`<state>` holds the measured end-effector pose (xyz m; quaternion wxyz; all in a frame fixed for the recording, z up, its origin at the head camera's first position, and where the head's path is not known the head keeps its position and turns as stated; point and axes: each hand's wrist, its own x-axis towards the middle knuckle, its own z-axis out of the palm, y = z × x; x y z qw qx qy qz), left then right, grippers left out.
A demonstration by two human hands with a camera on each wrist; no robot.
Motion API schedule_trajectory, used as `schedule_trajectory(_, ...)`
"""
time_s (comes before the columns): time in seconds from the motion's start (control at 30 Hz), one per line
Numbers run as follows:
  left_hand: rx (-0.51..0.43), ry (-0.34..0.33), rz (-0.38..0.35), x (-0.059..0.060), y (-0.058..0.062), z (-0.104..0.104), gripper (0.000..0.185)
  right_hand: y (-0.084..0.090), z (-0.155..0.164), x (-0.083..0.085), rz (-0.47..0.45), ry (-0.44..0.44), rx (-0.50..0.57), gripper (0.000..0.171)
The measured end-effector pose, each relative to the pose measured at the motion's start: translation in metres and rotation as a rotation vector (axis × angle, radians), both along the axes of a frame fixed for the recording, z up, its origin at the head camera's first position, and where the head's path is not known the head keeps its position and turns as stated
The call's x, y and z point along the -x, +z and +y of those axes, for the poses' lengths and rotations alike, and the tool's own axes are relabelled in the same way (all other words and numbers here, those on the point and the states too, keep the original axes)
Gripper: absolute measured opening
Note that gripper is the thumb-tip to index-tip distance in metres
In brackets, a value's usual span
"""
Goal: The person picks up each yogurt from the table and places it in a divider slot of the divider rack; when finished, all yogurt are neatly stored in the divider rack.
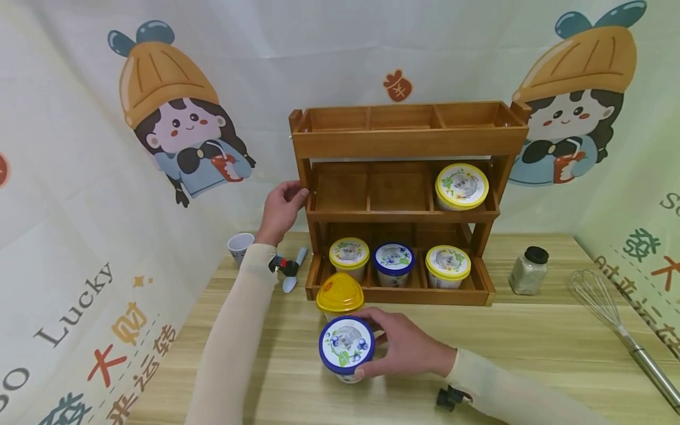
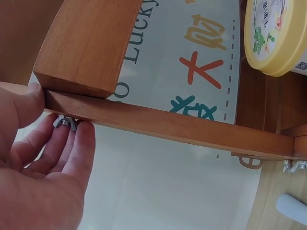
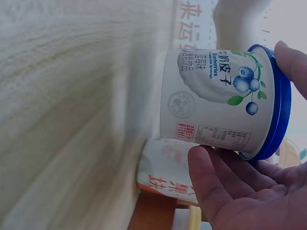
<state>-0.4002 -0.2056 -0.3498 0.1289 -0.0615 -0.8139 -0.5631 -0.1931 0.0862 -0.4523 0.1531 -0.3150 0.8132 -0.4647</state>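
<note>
My right hand (image 1: pixel 411 347) grips a blueberry milk cup (image 1: pixel 347 343) with a blue lid, thumb at the lid's edge and fingers round the side. The right wrist view shows the cup's printed wall (image 3: pixel 211 100) upright, its base close over the table. Up at the left, my left hand (image 1: pixel 280 213) holds the side post of a three-tier wooden rack (image 1: pixel 409 144). In the left wrist view the thumb lies on one side of the post (image 2: pixel 144 115), the fingers on the other beside a wing nut (image 2: pixel 64 122). A cup with a domed yellow lid (image 1: pixel 340 293) stands behind the blue-lidded cup.
The rack's bottom tier has a yellow-lidded cup (image 1: pixel 349 254), a blue-lidded cup (image 1: pixel 394 260) and another yellow-lidded cup (image 1: pixel 448 263); one more (image 1: pixel 461 186) sits mid-tier right. Left are a small cup (image 1: pixel 241 243) and spoon (image 1: pixel 295 270); right, a jar (image 1: pixel 529 271) and whisk (image 1: pixel 618 330).
</note>
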Motion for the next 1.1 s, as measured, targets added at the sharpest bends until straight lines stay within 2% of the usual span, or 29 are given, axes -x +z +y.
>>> schedule_trajectory(0.33,0.026,0.024,-0.030,-0.002,0.003,0.000,0.047,0.018,0.016,-0.003,0.038,-0.022,0.049,0.091)
schedule_trajectory(0.7,0.023,0.025,-0.041,-0.002,0.003,0.002,0.047,0.041,0.040,0.000,0.210,-0.085,0.116,0.089)
schedule_trajectory(0.9,0.020,0.026,-0.038,-0.002,0.003,0.004,0.045,0.050,0.051,0.005,0.290,-0.127,0.120,0.087)
schedule_trajectory(1.1,0.009,0.029,-0.020,-0.002,0.003,0.005,0.045,0.066,0.059,0.010,0.371,-0.191,0.111,0.083)
